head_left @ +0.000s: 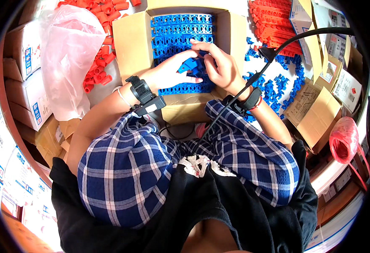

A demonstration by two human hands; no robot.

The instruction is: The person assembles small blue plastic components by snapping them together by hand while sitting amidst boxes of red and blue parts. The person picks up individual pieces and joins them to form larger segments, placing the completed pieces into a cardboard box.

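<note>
An open cardboard box [131,46] stands in front of my lap, with rows of blue plastic pipe clips [180,30] packed in it. My left hand [171,71] is over the box, its palm turned inward and its fingers curled round several loose blue plastic clips [189,65]. Close by on the right, my right hand [224,67] bends its fingers toward those clips, index fingertip by the left hand's fingers. Whatever lies between its thumb and fingers is hidden. Both wrists wear black straps.
Loose blue clips [273,86] lie scattered right of the box, below stacked red clips [273,25]. Red pipe fittings [98,69] and a translucent plastic bag [69,63] are at left. A black cable [297,38] crosses above my right forearm. Cartons [315,114] and pink twine [344,139] stand right.
</note>
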